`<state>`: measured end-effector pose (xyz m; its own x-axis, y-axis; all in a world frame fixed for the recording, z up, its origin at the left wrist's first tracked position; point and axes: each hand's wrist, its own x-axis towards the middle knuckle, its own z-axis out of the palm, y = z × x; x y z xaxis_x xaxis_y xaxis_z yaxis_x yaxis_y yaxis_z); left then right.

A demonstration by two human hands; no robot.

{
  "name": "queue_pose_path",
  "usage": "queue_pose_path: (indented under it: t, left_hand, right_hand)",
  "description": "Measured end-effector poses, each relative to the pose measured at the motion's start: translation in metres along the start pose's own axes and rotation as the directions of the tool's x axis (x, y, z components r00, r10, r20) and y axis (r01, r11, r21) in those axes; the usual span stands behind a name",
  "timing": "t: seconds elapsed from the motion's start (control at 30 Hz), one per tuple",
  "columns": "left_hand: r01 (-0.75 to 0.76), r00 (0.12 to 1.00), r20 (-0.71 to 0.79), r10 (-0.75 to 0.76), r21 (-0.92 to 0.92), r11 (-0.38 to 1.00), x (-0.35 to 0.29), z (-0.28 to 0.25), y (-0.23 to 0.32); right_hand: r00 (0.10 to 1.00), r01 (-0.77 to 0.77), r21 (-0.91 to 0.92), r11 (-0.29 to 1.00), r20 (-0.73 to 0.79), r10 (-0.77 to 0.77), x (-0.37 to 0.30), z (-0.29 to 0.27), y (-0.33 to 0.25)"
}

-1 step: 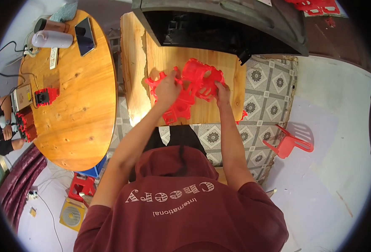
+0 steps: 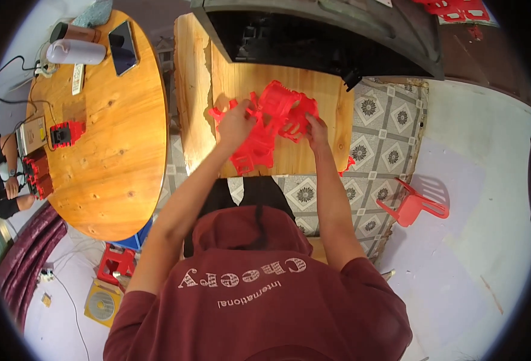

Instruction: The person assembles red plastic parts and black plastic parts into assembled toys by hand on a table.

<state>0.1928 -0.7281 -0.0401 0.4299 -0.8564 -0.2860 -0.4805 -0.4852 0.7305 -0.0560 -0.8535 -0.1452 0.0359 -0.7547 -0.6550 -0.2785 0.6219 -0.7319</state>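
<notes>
Red openwork plastic pieces lie on the wooden table in front of me, touching or overlapping one another. My left hand (image 2: 236,126) is closed on the left red plastic piece (image 2: 254,151), which has cut-out holes and reaches the table's near edge. Fingers bent, my right hand (image 2: 317,131) pinches the right edge of another red plastic piece (image 2: 277,99), which has a rounded, ribbed part at its far end. Whether the pieces are joined I cannot tell. My left fingertips are partly hidden among the red plastic.
A dark screen (image 2: 289,51) stands along the wooden table's (image 2: 325,90) far side. At left, an oval table (image 2: 115,180) bears a phone (image 2: 122,48), a bottle (image 2: 76,52) and a remote (image 2: 78,79). Another person's arm (image 2: 12,165) shows far left. A red chair (image 2: 414,203) is at right.
Both hands and the red plastic pieces appear very slightly farther up and left in the view. My grip looks the same.
</notes>
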Motion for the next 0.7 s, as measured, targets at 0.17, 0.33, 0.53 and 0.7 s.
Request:
queue_pose_path:
  t: [0.17,0.33,0.53,0.7]
  left_hand:
    - [-0.144,0.989,0.073,0.130,0.245,0.959,-0.024,-0.059,0.010]
    - [-0.377,0.924,0.093,0.371,0.385,0.842,-0.034,-0.082,0.044]
    - [-0.221,0.755,-0.568,0.327,0.248,0.943,-0.061,-0.106,0.052]
    - [0.222,0.962,0.219,-0.160,-0.975,-0.001,-0.080,-0.109,0.015]
  right_hand:
    - [0.929,-0.106,-0.783,0.613,-0.297,-0.219,-0.034,0.037,-0.047]
    - [0.733,0.338,-0.224,0.914,0.672,-0.106,-0.134,0.061,-0.142]
    - [0.803,0.085,0.053,0.995,0.588,-0.100,-0.165,0.064,-0.123]
    - [0.482,0.486,-0.047,0.873,0.848,-0.223,-0.171,0.079,-0.153]
